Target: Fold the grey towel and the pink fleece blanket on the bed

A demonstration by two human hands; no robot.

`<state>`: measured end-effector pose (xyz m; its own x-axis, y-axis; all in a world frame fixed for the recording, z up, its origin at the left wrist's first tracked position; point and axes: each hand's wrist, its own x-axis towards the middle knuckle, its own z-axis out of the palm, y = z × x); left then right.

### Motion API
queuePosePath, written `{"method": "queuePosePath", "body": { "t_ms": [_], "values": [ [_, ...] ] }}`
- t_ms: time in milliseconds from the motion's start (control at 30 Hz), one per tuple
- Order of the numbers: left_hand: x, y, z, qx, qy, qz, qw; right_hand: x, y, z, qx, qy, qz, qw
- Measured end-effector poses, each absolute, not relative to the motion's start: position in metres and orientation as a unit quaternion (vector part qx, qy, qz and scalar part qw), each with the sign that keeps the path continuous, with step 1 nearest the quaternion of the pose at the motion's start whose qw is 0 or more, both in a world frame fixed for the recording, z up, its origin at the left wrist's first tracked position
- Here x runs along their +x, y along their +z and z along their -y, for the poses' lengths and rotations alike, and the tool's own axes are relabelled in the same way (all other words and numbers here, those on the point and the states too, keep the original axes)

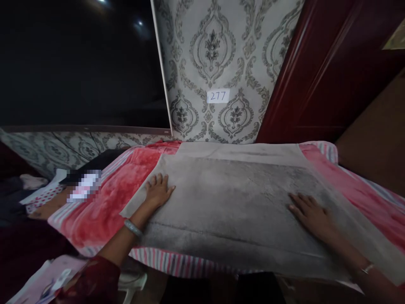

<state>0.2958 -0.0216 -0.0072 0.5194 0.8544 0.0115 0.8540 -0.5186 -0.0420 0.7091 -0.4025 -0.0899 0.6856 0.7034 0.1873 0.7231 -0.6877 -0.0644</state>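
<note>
A grey towel (234, 198) lies spread flat over a red and pink fleece blanket (117, 190) with a striped border. My left hand (158, 191) rests palm down on the towel's left side, fingers stretched out and apart. My right hand (311, 213) lies flat on the towel's right part, fingers extended toward the left. Neither hand holds anything. A bracelet shows on each wrist.
A patterned wallpaper wall with a paper label "277" (218, 96) stands behind. A dark screen (79, 63) fills the upper left, and a dark red wooden door (329, 71) is at the right. Clothes and papers (41, 190) lie at the left.
</note>
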Motion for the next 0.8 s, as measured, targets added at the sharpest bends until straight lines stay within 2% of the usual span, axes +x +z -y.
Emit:
{"method": "queuePosePath", "body": {
  "t_ms": [200, 400, 533, 667, 800],
  "values": [
    [0.368, 0.010, -0.005, -0.938, 0.004, 0.347, -0.016, 0.722, -0.061, 0.321, -0.905, -0.109, 0.406, 0.067],
    [0.427, -0.004, -0.028, -0.961, 0.012, 0.272, -0.047, 0.735, -0.063, 0.254, -0.872, -0.089, 0.476, 0.068],
    [0.405, -0.012, -0.063, -0.945, -0.006, 0.326, -0.034, 0.782, -0.079, 0.283, -0.876, -0.073, 0.471, 0.069],
    [0.365, -0.002, -0.094, -0.897, -0.081, 0.434, -0.002, 0.838, -0.090, 0.348, -0.927, -0.081, 0.351, 0.101],
    [0.350, 0.008, -0.098, -0.886, -0.102, 0.452, 0.009, 0.855, -0.090, 0.382, -0.955, -0.071, 0.249, 0.147]
  ]
}}
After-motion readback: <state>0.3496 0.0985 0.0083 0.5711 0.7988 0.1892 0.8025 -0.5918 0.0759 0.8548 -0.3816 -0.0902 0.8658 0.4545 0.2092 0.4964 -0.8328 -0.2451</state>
